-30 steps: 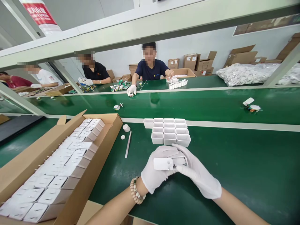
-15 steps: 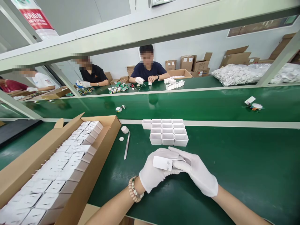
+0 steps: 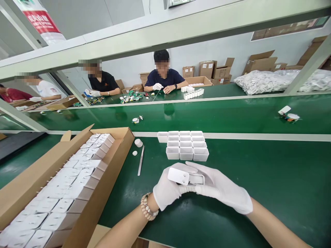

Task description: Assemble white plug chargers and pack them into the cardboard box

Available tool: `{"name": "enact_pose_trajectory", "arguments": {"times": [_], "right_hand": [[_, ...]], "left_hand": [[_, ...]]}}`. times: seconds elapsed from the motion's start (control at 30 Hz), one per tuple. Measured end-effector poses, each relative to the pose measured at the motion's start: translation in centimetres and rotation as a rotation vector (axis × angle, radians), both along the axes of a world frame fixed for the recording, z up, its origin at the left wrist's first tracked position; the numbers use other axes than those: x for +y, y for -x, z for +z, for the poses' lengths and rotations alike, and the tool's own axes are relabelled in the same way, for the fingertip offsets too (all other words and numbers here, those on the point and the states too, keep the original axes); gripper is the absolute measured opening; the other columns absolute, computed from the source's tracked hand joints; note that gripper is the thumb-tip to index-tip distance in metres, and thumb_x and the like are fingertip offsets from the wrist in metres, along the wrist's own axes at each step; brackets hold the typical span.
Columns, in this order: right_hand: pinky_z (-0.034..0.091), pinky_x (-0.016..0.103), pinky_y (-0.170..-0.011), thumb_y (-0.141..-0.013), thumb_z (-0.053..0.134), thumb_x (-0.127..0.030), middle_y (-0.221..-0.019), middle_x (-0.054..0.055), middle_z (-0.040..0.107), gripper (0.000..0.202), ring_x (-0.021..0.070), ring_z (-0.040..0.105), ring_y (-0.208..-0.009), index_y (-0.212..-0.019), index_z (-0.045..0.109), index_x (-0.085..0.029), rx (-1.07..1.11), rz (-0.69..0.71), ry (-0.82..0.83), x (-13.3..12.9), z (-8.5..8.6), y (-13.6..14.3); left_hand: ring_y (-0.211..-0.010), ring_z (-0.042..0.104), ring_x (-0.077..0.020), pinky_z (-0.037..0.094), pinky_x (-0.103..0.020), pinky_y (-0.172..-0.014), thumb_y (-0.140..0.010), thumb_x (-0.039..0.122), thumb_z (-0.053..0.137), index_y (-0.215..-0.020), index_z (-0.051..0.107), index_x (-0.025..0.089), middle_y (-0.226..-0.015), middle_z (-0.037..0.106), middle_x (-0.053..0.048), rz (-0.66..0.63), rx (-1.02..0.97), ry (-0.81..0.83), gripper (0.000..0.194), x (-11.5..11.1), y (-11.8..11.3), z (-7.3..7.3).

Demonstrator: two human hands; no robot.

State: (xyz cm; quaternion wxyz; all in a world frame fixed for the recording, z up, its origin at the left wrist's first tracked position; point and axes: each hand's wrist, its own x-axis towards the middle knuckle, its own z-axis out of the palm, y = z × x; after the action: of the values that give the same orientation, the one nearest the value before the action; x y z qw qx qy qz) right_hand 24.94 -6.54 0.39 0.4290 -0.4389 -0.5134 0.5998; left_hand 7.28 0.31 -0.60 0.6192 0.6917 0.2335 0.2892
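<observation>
pale wall (image 3: 207, 51) behind | pale beam (image 3: 165, 32) overhead | slanting post (image 3: 309, 63) at right | glossy green belt (image 3: 219, 113) | green worktable (image 3: 258, 172) nearest

Factory — conveyor belt (image 3: 212, 115), gloved workers (image 3: 104, 82)

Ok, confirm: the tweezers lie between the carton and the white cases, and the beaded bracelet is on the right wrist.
Not quite: the head view shows the beaded bracelet on the wrist of the left hand. The tweezers do lie between the carton and the white cases.
</observation>
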Motion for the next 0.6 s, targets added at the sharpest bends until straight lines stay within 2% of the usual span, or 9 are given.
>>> {"name": "enact_pose_trajectory", "arguments": {"times": [0.17,0.27,0.37,0.5,0.6], "right_hand": [[0.048,0.047,-0.097,-0.085,0.059,-0.042,-0.119,0.005,0.066,0.050,0.0283,0.061,-0.109,-0.132,0.052,-0.025,-0.250,-0.032,-0.015,-0.1,0.2,-1.1],[0.045,0.045,-0.101,-0.088,0.055,-0.044,-0.125,0.004,0.063,0.049,0.0280,0.058,-0.115,-0.133,0.051,-0.025,-0.334,-0.036,-0.033,-0.1,-0.2,-1.2],[0.044,0.047,-0.101,-0.091,0.049,-0.042,-0.128,0.006,0.061,0.043,0.0293,0.057,-0.116,-0.129,0.056,-0.022,-0.527,-0.079,-0.140,-0.1,-0.5,-1.0],[0.052,0.046,-0.085,-0.092,0.045,-0.034,-0.109,0.007,0.070,0.035,0.0288,0.065,-0.096,-0.119,0.064,-0.023,-0.728,-0.112,-0.283,-0.2,-0.7,-0.9],[0.053,0.044,-0.075,-0.092,0.042,-0.030,-0.099,0.007,0.072,0.031,0.0272,0.067,-0.085,-0.109,0.067,-0.024,-0.842,-0.098,-0.329,-0.1,-1.1,-0.9]], "left_hand": [[-0.099,0.064,-0.0206,0.052,-0.035,-0.093,-0.067,0.020,0.079,-0.102,0.066,0.016,-0.104,0.067,-0.007,-0.006,0.002,-0.092,0.037,0.0,0.2,0.4],[-0.098,0.064,-0.0203,0.052,-0.033,-0.091,-0.068,0.025,0.078,-0.101,0.067,0.017,-0.104,0.066,-0.007,0.024,0.036,-0.175,0.035,0.0,0.2,0.2],[-0.098,0.063,-0.0200,0.052,-0.032,-0.090,-0.071,0.030,0.076,-0.102,0.067,0.020,-0.105,0.066,-0.006,0.072,0.138,-0.227,0.034,-0.1,0.3,-0.1],[-0.098,0.063,-0.0187,0.051,-0.031,-0.088,-0.075,0.035,0.072,-0.102,0.068,0.025,-0.105,0.066,-0.003,0.111,0.212,-0.335,0.029,-0.1,0.4,0.1],[-0.100,0.062,-0.0192,0.050,-0.031,-0.090,-0.078,0.037,0.069,-0.102,0.068,0.026,-0.105,0.067,-0.003,0.085,0.254,-0.390,0.027,-0.2,0.4,0.4]]}}
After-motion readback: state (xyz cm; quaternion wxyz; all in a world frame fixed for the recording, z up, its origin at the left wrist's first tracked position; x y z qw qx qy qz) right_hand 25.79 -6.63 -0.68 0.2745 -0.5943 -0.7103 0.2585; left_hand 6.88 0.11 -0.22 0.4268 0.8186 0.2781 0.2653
